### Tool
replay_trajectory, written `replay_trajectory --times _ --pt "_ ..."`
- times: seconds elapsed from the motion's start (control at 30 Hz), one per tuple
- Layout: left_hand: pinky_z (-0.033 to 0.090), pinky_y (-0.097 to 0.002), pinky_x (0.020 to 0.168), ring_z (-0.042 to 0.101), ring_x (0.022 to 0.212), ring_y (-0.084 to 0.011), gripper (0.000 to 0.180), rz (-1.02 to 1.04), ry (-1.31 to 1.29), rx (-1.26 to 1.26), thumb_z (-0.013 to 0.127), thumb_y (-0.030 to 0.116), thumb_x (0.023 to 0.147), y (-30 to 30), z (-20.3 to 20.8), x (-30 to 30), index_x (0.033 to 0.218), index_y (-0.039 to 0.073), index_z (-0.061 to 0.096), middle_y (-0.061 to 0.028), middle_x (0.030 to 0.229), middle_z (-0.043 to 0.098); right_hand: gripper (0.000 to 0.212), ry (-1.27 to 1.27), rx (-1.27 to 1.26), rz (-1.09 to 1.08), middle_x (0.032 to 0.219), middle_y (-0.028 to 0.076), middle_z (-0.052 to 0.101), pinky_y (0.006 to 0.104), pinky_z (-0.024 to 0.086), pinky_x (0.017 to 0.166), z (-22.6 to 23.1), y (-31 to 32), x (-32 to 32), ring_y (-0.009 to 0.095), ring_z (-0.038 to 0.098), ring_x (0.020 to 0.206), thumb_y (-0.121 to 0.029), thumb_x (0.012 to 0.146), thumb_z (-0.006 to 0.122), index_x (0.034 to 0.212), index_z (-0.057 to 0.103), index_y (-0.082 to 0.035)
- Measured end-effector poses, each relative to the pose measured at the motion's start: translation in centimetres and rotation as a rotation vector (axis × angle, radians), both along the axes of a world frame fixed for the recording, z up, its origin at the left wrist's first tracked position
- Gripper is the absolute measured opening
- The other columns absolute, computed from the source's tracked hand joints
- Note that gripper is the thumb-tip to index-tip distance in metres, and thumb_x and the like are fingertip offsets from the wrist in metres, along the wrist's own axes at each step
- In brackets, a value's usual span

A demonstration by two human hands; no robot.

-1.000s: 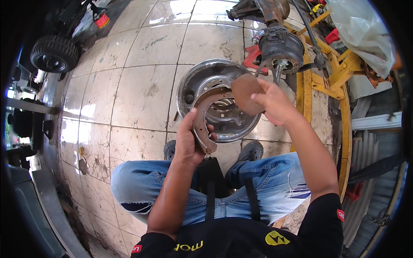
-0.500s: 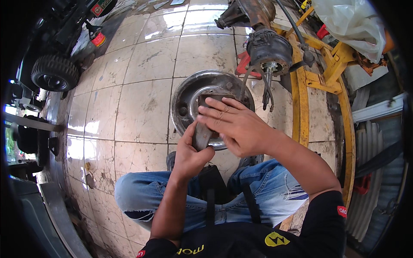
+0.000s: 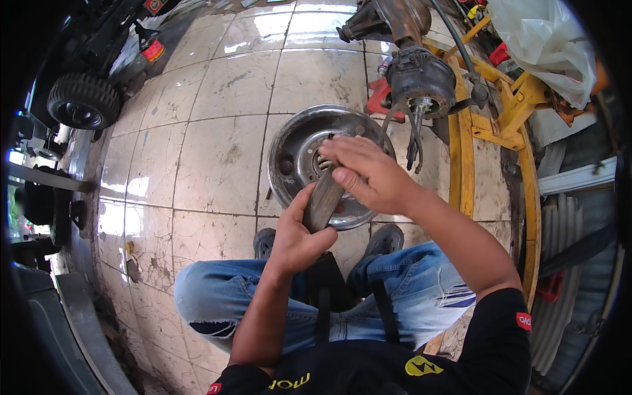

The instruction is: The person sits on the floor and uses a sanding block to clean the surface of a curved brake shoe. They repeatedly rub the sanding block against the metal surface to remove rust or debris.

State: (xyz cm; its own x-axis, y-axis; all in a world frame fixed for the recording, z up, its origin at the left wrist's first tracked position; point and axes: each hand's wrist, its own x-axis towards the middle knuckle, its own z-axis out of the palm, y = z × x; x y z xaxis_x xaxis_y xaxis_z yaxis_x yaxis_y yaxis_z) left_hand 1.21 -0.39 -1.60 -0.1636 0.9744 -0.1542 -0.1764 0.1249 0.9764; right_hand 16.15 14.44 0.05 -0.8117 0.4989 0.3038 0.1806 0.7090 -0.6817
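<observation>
A round metal drum (image 3: pixel 293 155) is seen lying open side up on the tiled floor (image 3: pixel 210 151), with springs and small metal parts (image 3: pixel 321 163) resting inside it. A curved, rusty brake shoe (image 3: pixel 322 201) is held above the drum's near rim, clamped at its lower end in the closed left hand (image 3: pixel 296 240). Its upper end is covered by the right hand (image 3: pixel 365 174), whose fingers are pressed together along it.

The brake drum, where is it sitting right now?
In the head view the brake drum lies flat on the tiled floor at centre frame, just beyond both hands and the curved brake shoe they hold, left of the yellow stand.
</observation>
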Motion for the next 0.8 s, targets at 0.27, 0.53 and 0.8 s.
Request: replay_trajectory --times 0.27,0.53,0.8 --pt "0.051 -0.0267 0.084 0.067 0.097 -0.0164 0.064 -0.05 0.479 0.086 0.065 -0.002 0.074 -0.7 0.6 -0.3 0.136 0.003 0.054 -0.0095 0.109 0.07 0.048 0.274 -0.382 -0.216 0.115 0.018 0.07 0.031 0.048 0.097 0.7 1.8 1.2 0.024 0.066 0.111 -0.04 0.107 0.044 0.129 0.063 -0.002" --pt "0.055 -0.0399 0.078 0.064 0.098 -0.0269 0.06 -0.153 1.272 0.121 0.077 0.016 0.075 0.6 -0.8 1.0 0.132 0.017 0.059 -0.0046 0.115 0.065 0.044 -0.045 -0.129 -0.376 0.121 0.018 0.068 0.0349 0.05 0.094 1.5 2.1 2.2 0.031 0.066 0.111 -0.036 0.107 0.045 0.128 0.062 -0.001" --pt "0.043 -0.0449 0.094 0.057 0.113 -0.0277 0.067 -0.18 1.357 0.088 0.081 0.022 0.074 0.4 -3.1 1.0 0.136 0.018 0.056 -0.0044 0.123 0.061 0.042 -0.056 0.089 -0.202 0.128 0.017 0.064 0.0405 0.049 0.1 -2.3 2.4 2.0 0.033 0.059 0.122 -0.034 0.105 0.049 0.128 0.062 -0.001"
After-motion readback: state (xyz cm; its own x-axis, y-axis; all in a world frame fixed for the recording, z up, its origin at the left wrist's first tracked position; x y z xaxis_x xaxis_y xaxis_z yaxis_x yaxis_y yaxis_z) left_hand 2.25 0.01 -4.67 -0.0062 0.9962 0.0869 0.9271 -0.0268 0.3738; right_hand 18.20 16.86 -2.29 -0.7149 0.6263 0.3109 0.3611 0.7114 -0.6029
